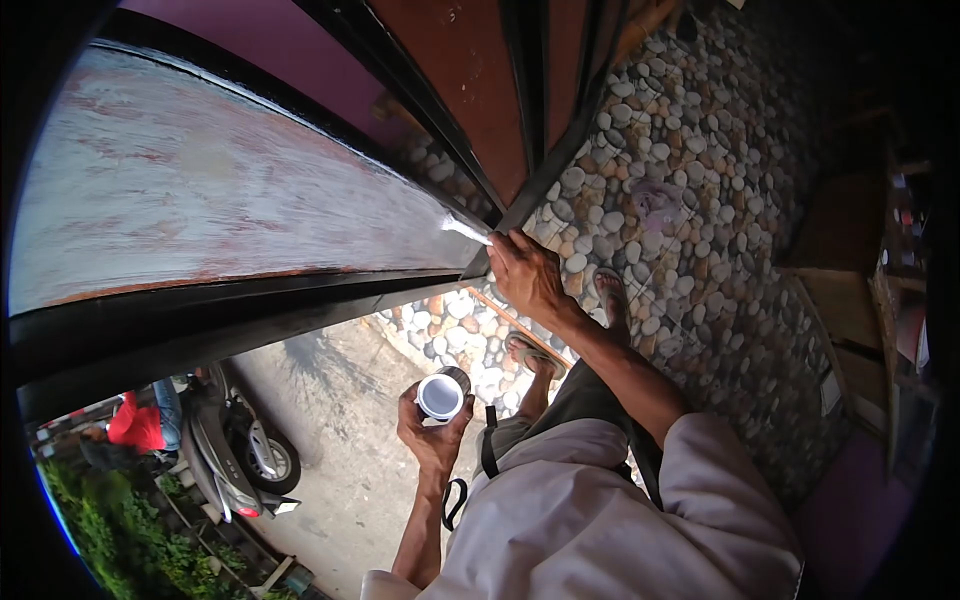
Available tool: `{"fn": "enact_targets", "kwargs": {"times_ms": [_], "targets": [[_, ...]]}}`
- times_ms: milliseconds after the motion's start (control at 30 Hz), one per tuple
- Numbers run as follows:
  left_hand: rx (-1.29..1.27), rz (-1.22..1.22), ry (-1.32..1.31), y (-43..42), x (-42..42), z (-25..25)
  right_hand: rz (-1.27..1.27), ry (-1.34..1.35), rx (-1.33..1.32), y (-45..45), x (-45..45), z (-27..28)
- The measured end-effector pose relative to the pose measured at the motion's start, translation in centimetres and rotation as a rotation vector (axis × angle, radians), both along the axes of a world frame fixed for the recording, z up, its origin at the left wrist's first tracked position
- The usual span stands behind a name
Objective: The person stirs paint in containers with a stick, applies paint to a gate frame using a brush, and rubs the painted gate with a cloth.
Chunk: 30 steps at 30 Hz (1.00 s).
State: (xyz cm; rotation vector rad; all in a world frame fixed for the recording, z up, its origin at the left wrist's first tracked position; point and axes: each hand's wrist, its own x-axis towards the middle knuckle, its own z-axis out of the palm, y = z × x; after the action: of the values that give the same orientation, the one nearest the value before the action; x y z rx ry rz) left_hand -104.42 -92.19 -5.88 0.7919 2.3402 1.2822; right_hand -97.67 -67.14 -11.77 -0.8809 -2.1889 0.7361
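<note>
My right hand is closed around a paintbrush. The bristles look white and press against the lower end of a door panel. Streaky whitish paint covers this panel, with reddish patches showing through, and a black frame borders it. Lower down, my left hand grips a small paint can, held upright with its open top facing me. Pale grey-white paint is visible inside it. The brush handle is mostly hidden by my fingers.
Reddish-brown panels with black frames stand beyond the painted one. Pebble-patterned flooring lies under my sandalled feet. Outside on the concrete, a motorbike is parked near a person in red. Wooden furniture stands at right.
</note>
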Motion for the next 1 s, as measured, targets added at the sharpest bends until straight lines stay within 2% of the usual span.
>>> {"fn": "enact_targets", "kwargs": {"times_ms": [267,333,467,567,667,733,867,1000], "targets": [[0.023,0.004,-0.031,0.1,0.1,1.2,0.041,0.02,0.009,0.0,0.4,9.3],[0.05,0.012,-0.048,0.2,0.2,1.9,0.03,0.149,0.091,0.1,0.2,11.6],[0.029,-0.031,-0.063,-0.2,0.2,2.6,0.023,0.21,0.163,0.8,0.1,17.7],[0.069,0.013,-0.028,-0.1,0.3,3.1,0.028,0.424,0.253,1.2,0.1,20.7],[0.09,0.025,-0.034,-0.5,0.4,3.0,0.004,0.484,0.262,1.3,-0.7,20.3],[0.073,0.035,-0.041,-0.8,0.4,2.4,0.017,0.462,0.266,1.3,-1.4,16.6],[-0.009,-0.014,-0.047,-1.3,0.5,2.5,0.029,0.241,0.111,0.5,-0.8,7.7],[-0.017,-0.001,-0.064,-1.1,0.9,2.8,0.088,-0.041,-0.054,-1.1,1.4,4.7]]}}
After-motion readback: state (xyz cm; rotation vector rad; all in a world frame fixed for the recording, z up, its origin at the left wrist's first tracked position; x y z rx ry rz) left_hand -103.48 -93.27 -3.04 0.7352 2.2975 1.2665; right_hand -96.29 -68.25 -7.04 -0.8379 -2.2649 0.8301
